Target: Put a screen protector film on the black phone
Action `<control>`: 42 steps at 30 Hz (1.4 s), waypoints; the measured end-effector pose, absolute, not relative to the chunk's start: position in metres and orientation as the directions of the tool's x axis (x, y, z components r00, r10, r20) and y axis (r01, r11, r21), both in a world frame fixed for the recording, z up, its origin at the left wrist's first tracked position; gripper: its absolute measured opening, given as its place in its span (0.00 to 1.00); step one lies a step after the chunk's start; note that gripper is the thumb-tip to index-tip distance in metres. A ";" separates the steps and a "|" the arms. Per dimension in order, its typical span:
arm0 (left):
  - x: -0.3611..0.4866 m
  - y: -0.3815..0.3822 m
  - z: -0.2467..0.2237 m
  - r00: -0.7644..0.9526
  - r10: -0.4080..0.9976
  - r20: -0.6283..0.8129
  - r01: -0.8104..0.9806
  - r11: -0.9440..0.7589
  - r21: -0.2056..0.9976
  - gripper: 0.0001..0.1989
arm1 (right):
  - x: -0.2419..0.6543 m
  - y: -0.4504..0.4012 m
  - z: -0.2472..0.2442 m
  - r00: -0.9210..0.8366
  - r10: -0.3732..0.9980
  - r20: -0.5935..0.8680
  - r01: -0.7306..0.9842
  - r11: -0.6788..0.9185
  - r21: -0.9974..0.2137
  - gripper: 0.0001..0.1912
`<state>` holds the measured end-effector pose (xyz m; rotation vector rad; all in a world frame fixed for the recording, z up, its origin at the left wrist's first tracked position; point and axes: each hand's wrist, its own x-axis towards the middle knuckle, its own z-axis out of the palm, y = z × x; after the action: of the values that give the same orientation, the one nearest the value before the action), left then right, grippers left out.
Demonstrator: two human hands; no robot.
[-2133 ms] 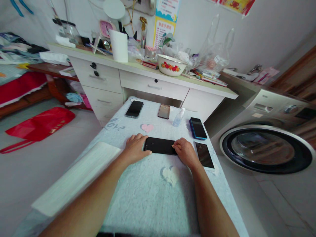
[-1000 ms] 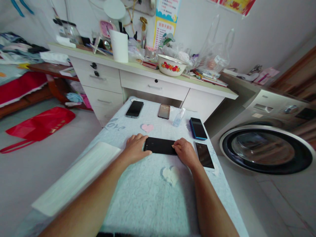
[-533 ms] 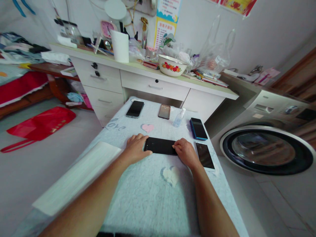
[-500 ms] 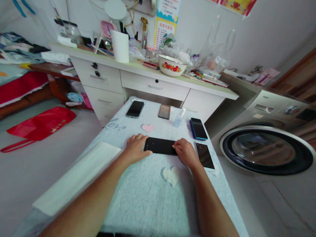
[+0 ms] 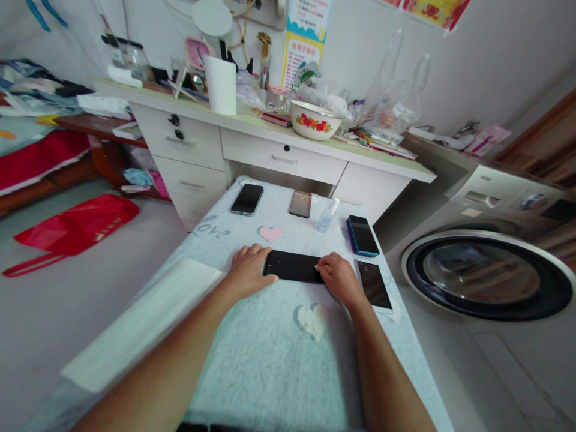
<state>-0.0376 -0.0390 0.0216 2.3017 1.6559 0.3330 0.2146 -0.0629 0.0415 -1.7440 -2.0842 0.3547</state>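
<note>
A black phone [image 5: 294, 267] lies flat on the cloth-covered table [image 5: 270, 360], its long side running left to right. My left hand [image 5: 251, 270] grips its left end, thumb at the near edge and fingers at the far edge. At the right end, my right hand [image 5: 337, 276] has its fingers bent together over the phone; any small thing between them is hidden. Just right of that hand lies a white-framed phone [image 5: 375, 284], with a blue-edged phone [image 5: 362, 235] beyond it. A clear spray bottle [image 5: 327, 217] stands behind the black phone.
Farther back on the table are a phone case [image 5: 300, 204] and another dark phone [image 5: 247, 199]. Folded white paper [image 5: 144, 324] lies along the left edge. A cluttered desk [image 5: 180, 108] stands behind, a washing machine [image 5: 486, 240] to the right.
</note>
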 end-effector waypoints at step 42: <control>-0.037 -0.040 0.023 0.315 0.949 0.016 0.883 -0.299 0.362 0.30 | 0.213 -0.064 0.040 -0.151 0.975 0.163 0.878 0.208 -0.432 0.05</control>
<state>-0.0375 -0.0395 0.0230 2.2984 1.6544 0.3286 0.2128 -0.0636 0.0401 -1.7223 -2.0875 0.3286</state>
